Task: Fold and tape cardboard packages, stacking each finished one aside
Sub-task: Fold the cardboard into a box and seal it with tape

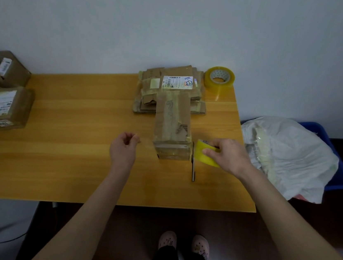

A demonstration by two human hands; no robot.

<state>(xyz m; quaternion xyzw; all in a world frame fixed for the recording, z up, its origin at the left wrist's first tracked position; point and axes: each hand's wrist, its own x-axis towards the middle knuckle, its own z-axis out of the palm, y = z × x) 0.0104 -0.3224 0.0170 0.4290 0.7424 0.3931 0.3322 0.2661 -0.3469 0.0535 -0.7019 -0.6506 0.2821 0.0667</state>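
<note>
Head view: a tape roll (205, 155) is gripped by the right hand (229, 156) just right of the box (172, 125), and a clear strip (146, 144) is pinched in the left hand (123, 146), its fingers curled, on the box's left.

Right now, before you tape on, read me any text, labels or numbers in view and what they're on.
None reads clearly.
On the flattened brown cardboard stack, white shipping label: barcode, print too small.
Beside it, blue-and-white sticker: blurred.
On the taped brown boxes at left, white labels: blurred.
On the centre brown cardboard box, grey marking: illegible.
</note>
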